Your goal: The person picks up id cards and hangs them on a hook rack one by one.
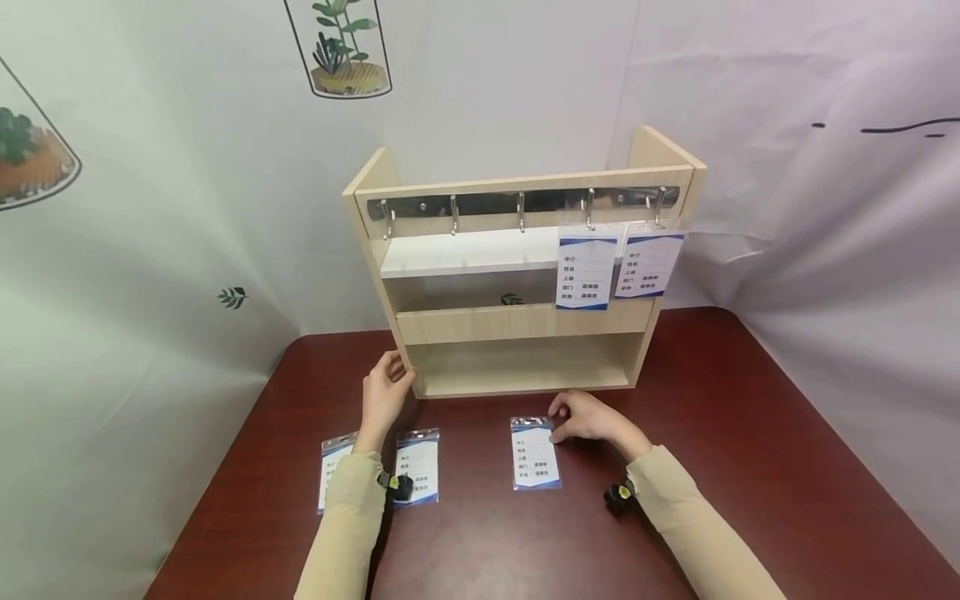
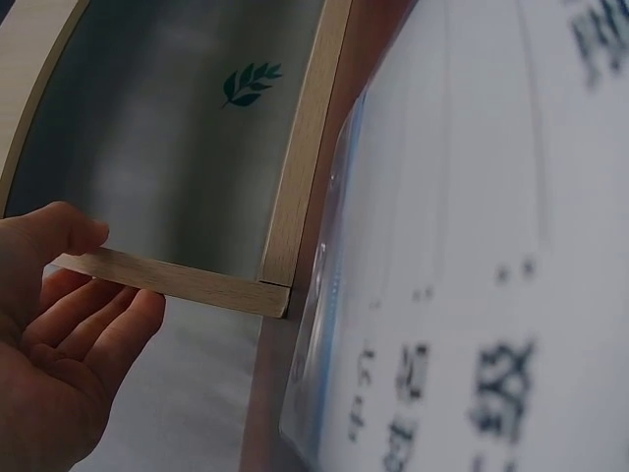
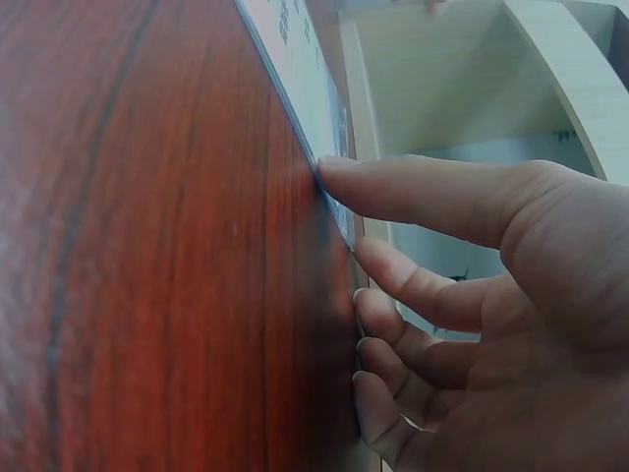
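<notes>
Table point(image 1: 720, 408): was dark red.
Room: pale cloth point(image 1: 495, 100) hung behind.
Left grip point(image 1: 385, 396): pinched the side of the shelf point(image 1: 525, 323).
Right grip point(image 1: 590, 417): touched the right edge of a card point(image 1: 536, 457); whether pinching, unclear.

Badges point(image 1: 536, 458): white, blue-edged, bearing black print.
Rack point(image 1: 525, 324): pale wood tone; table point(image 1: 487, 550): dark red, streaked grain; backdrop point(image 1: 495, 100): whitish, green leaf motifs; sleeves point(image 1: 697, 512): cream.

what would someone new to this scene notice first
The pale wooden shelf on the dark red table stands out first, with two badges hanging from its rightmost hooks. The left hand grips its lower left side; the right hand touches a badge lying in front.
</notes>
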{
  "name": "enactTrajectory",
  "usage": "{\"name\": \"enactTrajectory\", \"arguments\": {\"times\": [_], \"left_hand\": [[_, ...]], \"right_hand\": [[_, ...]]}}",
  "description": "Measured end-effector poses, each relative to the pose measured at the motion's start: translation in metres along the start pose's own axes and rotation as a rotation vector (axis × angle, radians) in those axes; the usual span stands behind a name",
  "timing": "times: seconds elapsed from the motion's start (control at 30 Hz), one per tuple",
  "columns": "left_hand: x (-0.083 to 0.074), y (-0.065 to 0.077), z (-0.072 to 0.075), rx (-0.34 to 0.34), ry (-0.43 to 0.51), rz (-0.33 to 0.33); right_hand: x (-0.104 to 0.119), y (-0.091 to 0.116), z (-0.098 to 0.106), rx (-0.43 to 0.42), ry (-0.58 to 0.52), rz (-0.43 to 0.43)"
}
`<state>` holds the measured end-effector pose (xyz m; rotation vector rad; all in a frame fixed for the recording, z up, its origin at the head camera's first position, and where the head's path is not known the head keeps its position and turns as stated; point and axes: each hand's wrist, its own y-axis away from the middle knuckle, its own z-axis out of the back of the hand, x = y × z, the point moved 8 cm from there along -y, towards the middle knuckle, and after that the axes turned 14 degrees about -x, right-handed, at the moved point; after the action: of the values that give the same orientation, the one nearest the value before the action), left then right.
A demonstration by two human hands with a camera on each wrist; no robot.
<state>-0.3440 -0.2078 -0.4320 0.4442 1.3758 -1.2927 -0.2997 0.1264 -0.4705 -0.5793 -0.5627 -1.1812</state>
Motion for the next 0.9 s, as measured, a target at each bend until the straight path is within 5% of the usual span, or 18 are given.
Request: {"name": "enactTrajectory", "arguments": {"times": [0.37,0.9], "left_hand": [[-0.003,-0.001,-0.001,0.006,-0.005,-0.017],[-0.002,0.000,0.001,-0.005,-0.027,-0.032]], "right_hand": [[-0.006,0.001,0.002,-0.027,-0.022,-0.092],[0.004,-0.003,0.014,0.016,-0.159,0.047]]}}
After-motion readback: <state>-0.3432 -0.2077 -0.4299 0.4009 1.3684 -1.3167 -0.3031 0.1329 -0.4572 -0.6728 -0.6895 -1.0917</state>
